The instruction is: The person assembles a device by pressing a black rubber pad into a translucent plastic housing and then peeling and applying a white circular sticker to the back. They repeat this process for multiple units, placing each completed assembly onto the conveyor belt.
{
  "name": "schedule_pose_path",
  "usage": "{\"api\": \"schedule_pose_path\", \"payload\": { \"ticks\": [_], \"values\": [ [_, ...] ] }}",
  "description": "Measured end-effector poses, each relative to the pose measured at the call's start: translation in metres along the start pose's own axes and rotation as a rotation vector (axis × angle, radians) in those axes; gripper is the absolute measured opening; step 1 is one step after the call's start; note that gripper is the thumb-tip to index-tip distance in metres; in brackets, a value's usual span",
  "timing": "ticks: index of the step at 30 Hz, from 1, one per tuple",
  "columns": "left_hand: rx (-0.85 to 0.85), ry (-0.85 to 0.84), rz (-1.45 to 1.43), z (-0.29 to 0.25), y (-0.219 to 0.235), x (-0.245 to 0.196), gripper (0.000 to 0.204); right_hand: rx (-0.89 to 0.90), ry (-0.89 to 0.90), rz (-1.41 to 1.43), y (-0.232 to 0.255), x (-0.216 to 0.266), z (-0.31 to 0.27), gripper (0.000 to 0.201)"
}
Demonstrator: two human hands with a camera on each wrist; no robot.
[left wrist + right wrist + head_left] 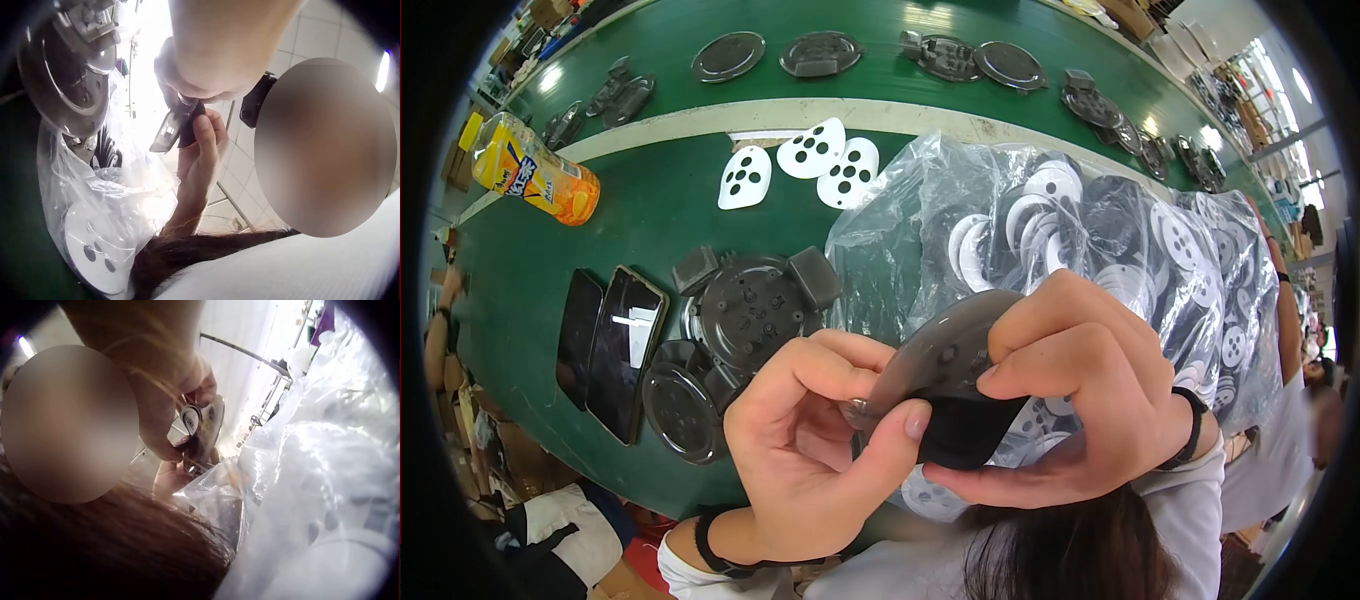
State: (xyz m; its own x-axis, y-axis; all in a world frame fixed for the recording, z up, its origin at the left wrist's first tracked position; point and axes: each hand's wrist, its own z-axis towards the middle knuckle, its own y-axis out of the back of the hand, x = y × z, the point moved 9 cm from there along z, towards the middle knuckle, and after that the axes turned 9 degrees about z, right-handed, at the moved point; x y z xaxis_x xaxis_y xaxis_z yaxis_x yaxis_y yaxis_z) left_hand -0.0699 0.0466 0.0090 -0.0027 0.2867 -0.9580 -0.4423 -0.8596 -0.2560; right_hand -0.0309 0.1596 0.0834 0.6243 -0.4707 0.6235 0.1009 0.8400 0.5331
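Observation:
In the head view a smoky, see-through plastic cover (935,350) is held up between both hands, above the bench's near edge. A black, smooth-faced piece (968,432) lies against its lower side. At the cover's left end, my left hand (805,455) pinches it between thumb and fingers. My right hand (1090,400) grips the right end, fingers curled over the top and thumb below by the black piece. The left wrist view shows the cover (165,131) edge-on beside the black piece (191,130). From the right wrist, the cover (213,422) appears tilted under the fingers.
A clear plastic bag (890,240) of white and black hole-punched plates lies behind the hands. To the left are round dark housings (750,310), two phones (628,350) and an orange drink bottle (535,170). White plates (745,178) lie beyond; more housings line the far green belt (880,20).

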Motion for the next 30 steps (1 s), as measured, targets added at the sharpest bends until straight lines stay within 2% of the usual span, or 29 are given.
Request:
{"api": "schedule_pose_path", "payload": {
  "ticks": [7,9,10,12,13,16,17,19,20,21,22,23,24,25,26,27,28,29,30],
  "values": [
    [-0.057,0.094,-0.133,-0.002,-0.001,0.007,0.023,-0.058,0.131,-0.072,0.003,0.008,0.0,0.044],
    [0.072,-0.091,0.024,0.0,-0.007,-0.008,0.024,-0.089,0.184,-0.091,0.002,0.014,0.001,0.042],
    [0.074,-0.1,0.024,0.0,-0.007,-0.008,0.024,-0.134,0.22,-0.095,0.003,0.019,0.0,0.041],
    [0.154,-0.318,0.101,-0.003,-0.014,-0.026,0.025,-0.173,0.292,-0.149,0.006,0.027,-0.004,0.034],
    [0.215,-0.367,0.249,-0.004,-0.02,-0.029,0.025,-0.174,0.307,-0.157,0.008,0.031,-0.005,0.034],
    [0.159,-0.415,0.293,-0.011,-0.014,-0.033,0.029,-0.025,0.403,-0.252,0.003,0.052,-0.007,0.013],
    [0.186,-0.458,0.336,-0.012,-0.013,-0.036,0.031,-0.027,0.41,-0.254,0.004,0.052,-0.006,0.013],
    [0.213,-0.505,0.382,-0.016,-0.029,-0.048,0.033,-0.059,0.616,-0.349,0.003,0.067,-0.013,0.016],
    [-0.096,-0.283,0.087,-0.013,-0.023,-0.05,0.026,-0.059,0.619,-0.351,0.004,0.068,-0.012,0.016],
    [-0.398,-0.049,-0.207,-0.022,-0.01,-0.033,0.02,-0.044,0.622,-0.345,0.004,0.071,-0.012,0.016],
    [-0.389,-0.119,-0.223,-0.025,-0.01,-0.03,0.02,-0.03,0.624,-0.339,0.003,0.073,-0.011,0.015],
    [-0.385,-0.119,-0.224,-0.02,0.006,-0.018,0.02,-0.016,0.626,-0.335,0.003,0.075,-0.011,0.014],
    [-0.062,-0.34,-0.024,-0.009,0.004,-0.031,0.019,-0.017,0.623,-0.337,0.0,0.078,-0.012,0.014],
    [0.266,-0.555,0.177,-0.014,-0.015,-0.042,0.019,-0.109,0.535,-0.342,0.002,0.077,-0.01,0.014],
    [0.268,-0.555,0.176,-0.016,-0.016,-0.044,0.019,-0.202,0.445,-0.346,0.006,0.075,-0.008,0.013],
    [0.251,-0.494,0.201,-0.015,-0.02,-0.046,0.025,-0.202,0.446,-0.349,0.003,0.075,-0.009,0.013],
    [0.234,-0.432,0.227,-0.014,-0.023,-0.044,0.034,-0.285,0.462,-0.351,0.006,0.075,-0.012,0.013],
    [0.235,-0.43,0.227,-0.015,-0.028,-0.041,0.034,-0.368,0.477,-0.352,0.008,0.075,-0.015,0.013],
    [0.172,-0.456,0.086,-0.015,-0.025,-0.041,0.025,-0.368,0.476,-0.352,-0.005,0.071,-0.01,0.013]
  ]
}}
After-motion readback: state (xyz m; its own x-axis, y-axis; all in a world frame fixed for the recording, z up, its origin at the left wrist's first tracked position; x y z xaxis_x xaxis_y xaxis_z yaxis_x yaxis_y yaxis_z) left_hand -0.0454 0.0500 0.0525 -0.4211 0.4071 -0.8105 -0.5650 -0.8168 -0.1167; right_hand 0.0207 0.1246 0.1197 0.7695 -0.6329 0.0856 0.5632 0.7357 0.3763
